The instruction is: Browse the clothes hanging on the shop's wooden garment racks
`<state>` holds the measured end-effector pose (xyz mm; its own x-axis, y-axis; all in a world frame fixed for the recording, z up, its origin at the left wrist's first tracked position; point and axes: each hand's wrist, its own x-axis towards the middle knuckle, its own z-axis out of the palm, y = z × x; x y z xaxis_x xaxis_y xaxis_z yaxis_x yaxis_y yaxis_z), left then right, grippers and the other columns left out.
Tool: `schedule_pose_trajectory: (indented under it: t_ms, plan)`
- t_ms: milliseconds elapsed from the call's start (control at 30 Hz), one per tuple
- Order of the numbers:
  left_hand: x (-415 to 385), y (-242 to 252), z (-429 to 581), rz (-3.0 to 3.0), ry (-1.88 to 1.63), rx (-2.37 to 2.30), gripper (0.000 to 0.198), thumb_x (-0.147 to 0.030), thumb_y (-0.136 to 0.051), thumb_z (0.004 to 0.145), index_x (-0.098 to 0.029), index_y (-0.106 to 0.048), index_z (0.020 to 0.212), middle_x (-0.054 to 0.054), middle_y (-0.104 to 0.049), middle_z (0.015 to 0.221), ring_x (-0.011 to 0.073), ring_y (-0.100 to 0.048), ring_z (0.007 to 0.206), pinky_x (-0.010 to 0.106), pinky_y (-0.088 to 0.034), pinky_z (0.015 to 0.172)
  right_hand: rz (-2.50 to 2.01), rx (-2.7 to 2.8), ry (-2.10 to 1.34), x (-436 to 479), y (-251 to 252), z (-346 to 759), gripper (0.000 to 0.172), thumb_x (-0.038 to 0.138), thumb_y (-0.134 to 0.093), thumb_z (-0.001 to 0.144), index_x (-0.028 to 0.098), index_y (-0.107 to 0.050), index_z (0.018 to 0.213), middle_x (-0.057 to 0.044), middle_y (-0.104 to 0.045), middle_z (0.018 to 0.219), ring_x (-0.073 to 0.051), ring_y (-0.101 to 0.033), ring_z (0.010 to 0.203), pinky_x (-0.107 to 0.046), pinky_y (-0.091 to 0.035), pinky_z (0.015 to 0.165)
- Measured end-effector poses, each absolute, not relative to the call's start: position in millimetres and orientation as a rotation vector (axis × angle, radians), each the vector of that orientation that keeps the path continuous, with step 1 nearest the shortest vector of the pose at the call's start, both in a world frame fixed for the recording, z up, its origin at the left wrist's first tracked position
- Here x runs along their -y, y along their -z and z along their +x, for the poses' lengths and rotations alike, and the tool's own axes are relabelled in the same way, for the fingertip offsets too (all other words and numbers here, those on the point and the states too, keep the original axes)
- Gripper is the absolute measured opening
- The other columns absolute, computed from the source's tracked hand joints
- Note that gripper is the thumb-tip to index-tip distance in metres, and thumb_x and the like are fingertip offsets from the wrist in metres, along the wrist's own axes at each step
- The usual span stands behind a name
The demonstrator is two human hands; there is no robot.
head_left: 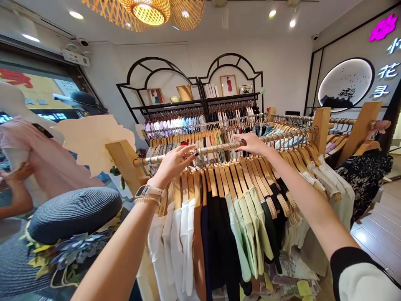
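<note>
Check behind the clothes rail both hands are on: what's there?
Behind the metal clothes rail, touched by the left hand and right hand, more garments hang on wooden hangers on a further rack. Their lower parts are covered by the front rail's clothes.

A clothing shop: garments on hangers (219, 209), metal rail (216, 149).

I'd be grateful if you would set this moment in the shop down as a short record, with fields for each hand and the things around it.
left hand: on the metal clothes rail, wearing a smartwatch
right hand: on the same rail, further along
below the hands: wooden hangers holding pale green tops and black garments
left of the rail: dark woven hat, pink dress
</note>
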<state>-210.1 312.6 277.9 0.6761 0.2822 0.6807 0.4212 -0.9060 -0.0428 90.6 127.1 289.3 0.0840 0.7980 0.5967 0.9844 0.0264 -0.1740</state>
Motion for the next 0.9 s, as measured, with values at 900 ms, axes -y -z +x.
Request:
schedule_pose_trajectory:
  t_ms: [900]
  plan:
    - [-99,-97,-128,-2.749,0.769,0.18,0.059,-0.052,-0.048,0.1,-0.02,-0.046,0.15,0.011,-0.044,0.16,0.0293,-0.027,0.154,0.05,-0.032,0.124,-1.505,1.869,0.579,-120,-260,166,0.064,0.032,-0.077,0.077,0.018,-0.061,0.137,-0.015,-0.065,0.135,-0.032,-0.063,0.121,-0.051,-0.048,0.106]
